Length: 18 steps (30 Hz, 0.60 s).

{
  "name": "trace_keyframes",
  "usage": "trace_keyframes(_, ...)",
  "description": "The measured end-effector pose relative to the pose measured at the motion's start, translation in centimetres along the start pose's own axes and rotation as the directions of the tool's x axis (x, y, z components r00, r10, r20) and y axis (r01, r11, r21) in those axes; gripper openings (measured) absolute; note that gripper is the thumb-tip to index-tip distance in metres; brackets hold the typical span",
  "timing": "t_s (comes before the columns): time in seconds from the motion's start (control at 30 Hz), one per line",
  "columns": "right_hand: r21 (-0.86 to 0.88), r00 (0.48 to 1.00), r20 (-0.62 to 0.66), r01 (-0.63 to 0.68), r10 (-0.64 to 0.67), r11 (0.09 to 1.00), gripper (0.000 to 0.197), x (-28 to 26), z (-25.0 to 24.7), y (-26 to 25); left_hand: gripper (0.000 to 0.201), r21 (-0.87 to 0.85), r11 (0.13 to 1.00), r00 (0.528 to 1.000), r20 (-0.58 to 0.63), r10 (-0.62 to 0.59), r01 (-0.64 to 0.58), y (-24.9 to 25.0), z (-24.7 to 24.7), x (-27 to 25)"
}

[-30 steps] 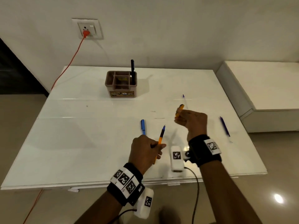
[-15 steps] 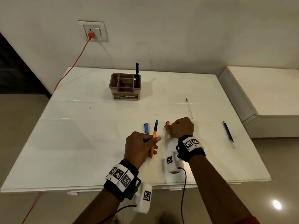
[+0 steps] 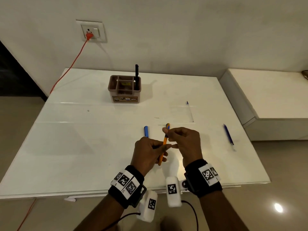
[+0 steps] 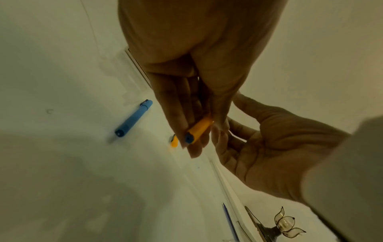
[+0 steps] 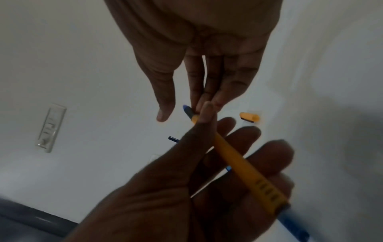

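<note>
- Above the near part of the white table (image 3: 83, 147), the orange pen (image 3: 164, 144) is held in the air between both hands and does not touch the surface.
- Its long axis goes away from the person and a little to the right, with the front end on the far side.
- The left hand (image 3: 146, 154) is curled firmly around the middle of the barrel.
- The right hand (image 3: 185, 144) is nearer to the front end. Its almost straight fingertips (image 5: 207, 98) touch it, and the thumb (image 5: 164, 113) stands just beside, not closed on it.
- I judge the next move is a pinch and pull along this axis; the orange cap (image 5: 249, 117) lies on the table beyond.
</note>
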State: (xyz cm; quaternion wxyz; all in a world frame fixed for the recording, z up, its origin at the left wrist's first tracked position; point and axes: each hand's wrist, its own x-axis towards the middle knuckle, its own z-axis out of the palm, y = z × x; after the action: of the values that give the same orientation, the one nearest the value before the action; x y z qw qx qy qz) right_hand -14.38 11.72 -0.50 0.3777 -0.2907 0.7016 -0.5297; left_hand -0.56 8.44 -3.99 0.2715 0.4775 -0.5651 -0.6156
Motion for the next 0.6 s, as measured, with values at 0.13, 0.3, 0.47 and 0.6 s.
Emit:
trace_keyframes(0.13, 0.095, 0.999, -0.050, 0.004, 0.001, 0.995, 0.022, 1.1, -0.5, 0.2, 0.024, 0.067, 0.997, 0.999, 0.002, 0.048, -0.048, -0.3, 0.5, -0.4)
trace_keyframes(0.3, 0.095, 1.000, -0.002, -0.002, 0.002, 0.995, 0.027, 2.3, 0.0, 0.4, 0.025, 0.083, 0.994, 0.998, -0.021, 0.067, -0.065, -0.6, 0.7, 0.2)
trace_keyframes(0.47, 0.139, 0.997, 0.053, 0.046, -0.053, 0.989, 0.016, 3.2, 0.0, 0.6, 0.025, 0.057, 0.998, 0.999, 0.022, 0.036, -0.038, -0.8, 1.0, 0.4)
trace_keyframes(0.6, 0.101, 0.989, 0.146, 0.008, -0.022, 0.995, 0.012, 3.5, -0.3, 0.6, 0.024, 0.023, 1.000, 0.998, 0.063, -0.009, 0.008, -0.8, 0.8, 0.7)
